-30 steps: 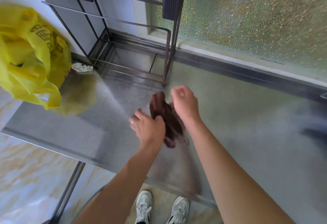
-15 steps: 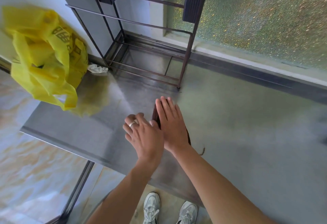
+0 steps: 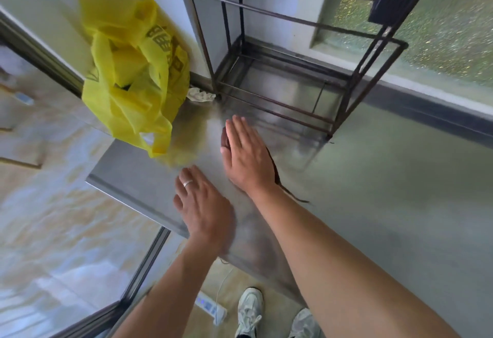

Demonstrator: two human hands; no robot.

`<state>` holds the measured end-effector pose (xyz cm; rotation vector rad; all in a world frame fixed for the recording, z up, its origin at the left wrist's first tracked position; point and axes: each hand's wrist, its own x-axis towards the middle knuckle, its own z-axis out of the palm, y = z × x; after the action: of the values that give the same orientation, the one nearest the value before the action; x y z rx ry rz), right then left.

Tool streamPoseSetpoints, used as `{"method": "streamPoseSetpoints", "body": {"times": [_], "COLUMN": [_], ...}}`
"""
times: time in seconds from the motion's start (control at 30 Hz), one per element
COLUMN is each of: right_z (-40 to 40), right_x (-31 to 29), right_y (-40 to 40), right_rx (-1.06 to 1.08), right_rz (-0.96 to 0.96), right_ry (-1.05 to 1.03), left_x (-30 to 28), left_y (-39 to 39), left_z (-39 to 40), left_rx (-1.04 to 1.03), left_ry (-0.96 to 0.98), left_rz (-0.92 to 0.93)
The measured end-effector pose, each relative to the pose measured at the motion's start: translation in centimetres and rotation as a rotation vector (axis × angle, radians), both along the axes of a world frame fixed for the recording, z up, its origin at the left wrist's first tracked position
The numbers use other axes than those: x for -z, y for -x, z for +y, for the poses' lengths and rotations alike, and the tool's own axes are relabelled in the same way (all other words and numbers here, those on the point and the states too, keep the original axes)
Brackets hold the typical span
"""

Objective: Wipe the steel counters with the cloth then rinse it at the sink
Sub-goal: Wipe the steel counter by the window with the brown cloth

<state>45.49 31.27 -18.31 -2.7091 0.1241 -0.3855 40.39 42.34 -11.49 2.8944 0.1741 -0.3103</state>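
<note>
My right hand lies flat, fingers together, pressing the dark brown cloth onto the steel counter. Only the cloth's edges show: a bit at my fingertips and a strip with a loose thread along the right side of my hand. My left hand, wearing a ring, rests flat and empty on the counter near its front edge, just left of and nearer than the right hand. No sink is in view.
A yellow plastic bag sits on the counter's left end against the wall. A crumpled white scrap lies behind it. A dark metal rack stands at the back by the frosted window. A power strip lies on the floor by my shoes.
The cloth went from being held up between both hands to being pressed flat on the counter. My right hand has slid it forward and left toward the bag; my left hand has come off it.
</note>
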Motion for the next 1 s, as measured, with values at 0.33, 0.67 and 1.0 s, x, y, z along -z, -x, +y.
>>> {"method": "streamPoseSetpoints", "body": {"times": [0.33, 0.67, 1.0], "right_z": [1.4, -6.5, -15.5], "right_x": [-0.5, -0.6, -0.5], "right_y": [-0.8, 6.4, 16.4], "right_rx": [-0.273, -0.067, 0.215], "right_rz": [0.002, -0.06, -0.009], "right_ry": [0.003, -0.07, -0.001], "left_x": [1.3, 2.6, 1.9], "left_y": [-1.2, 2.7, 8.6], "left_z": [0.9, -5.2, -9.2], "left_rx": [0.065, 0.233, 0.498], "left_ry": [-0.233, -0.041, 0.001], "left_rz": [0.088, -0.049, -0.044]}}
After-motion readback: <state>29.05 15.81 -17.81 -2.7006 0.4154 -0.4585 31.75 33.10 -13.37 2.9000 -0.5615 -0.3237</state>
